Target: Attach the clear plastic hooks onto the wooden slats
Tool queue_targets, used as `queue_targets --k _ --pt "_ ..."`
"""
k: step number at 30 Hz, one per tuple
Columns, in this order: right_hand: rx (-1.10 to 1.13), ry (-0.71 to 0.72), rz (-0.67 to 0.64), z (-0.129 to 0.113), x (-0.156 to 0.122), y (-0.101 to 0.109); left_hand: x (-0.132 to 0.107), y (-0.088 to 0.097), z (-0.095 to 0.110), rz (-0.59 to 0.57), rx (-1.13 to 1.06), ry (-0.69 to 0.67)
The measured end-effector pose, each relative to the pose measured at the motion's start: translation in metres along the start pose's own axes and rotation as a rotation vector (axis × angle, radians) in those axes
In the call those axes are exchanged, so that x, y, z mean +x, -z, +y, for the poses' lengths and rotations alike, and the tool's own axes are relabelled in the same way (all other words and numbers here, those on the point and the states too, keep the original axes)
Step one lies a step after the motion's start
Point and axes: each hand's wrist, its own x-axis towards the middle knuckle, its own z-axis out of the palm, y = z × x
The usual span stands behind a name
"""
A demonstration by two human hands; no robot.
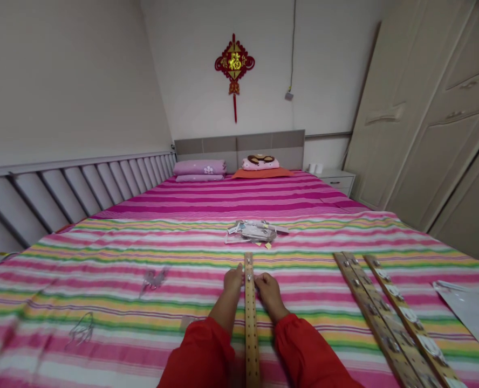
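A long, narrow wooden strip (251,334) with rows of small holes lies lengthwise before me on the striped bedcover. Near its far end sit small shiny metal pieces (248,277), too small to name. My left hand (233,280) is closed at the strip's left edge, its fingertips against the wood beside these pieces. On the opposite side, my right hand (269,291) is curled, thumb and forefinger pinched together by the strip's right edge. Whatever the right fingers hold is too small to make out.
More wooden strips (375,307) bearing metal pieces lie to the right, beside a clear plastic bag (472,307). Small plastic packets (255,231) are piled beyond my hands. Crumpled clear plastic (154,279) and a thin tangled strand (81,328) lie left. A slatted rail (81,186) borders the bed.
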Motion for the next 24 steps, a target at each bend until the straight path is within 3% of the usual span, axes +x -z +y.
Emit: queue_targets --k 3,5,9,12,15,18,24 --pt "0.074 -0.049 -0.039 -0.008 -0.006 0.003 -0.024 0.013 0.012 -0.025 -0.046 -0.005" --pt "0.122 -0.080 -0.056 -0.014 -0.011 0.008 -0.043 0.033 0.017 -0.028 -0.075 -0.027" --pt "0.182 -0.118 -0.061 -0.024 -0.029 0.018 -0.076 0.101 0.009 0.015 -0.134 -0.176" --pt "0.194 -0.120 -0.052 -0.030 -0.050 0.024 -0.091 0.155 -0.011 0.210 -0.140 -0.190" --pt "0.193 -0.117 -0.052 -0.041 -0.075 0.029 -0.099 0.190 -0.032 0.328 -0.100 -0.222" --pt "0.177 -0.106 -0.060 -0.053 -0.101 0.032 -0.103 0.200 -0.046 0.346 -0.032 -0.243" --pt "0.165 -0.103 -0.115 -0.069 -0.141 0.035 -0.097 0.188 -0.050 0.243 0.195 -0.415"
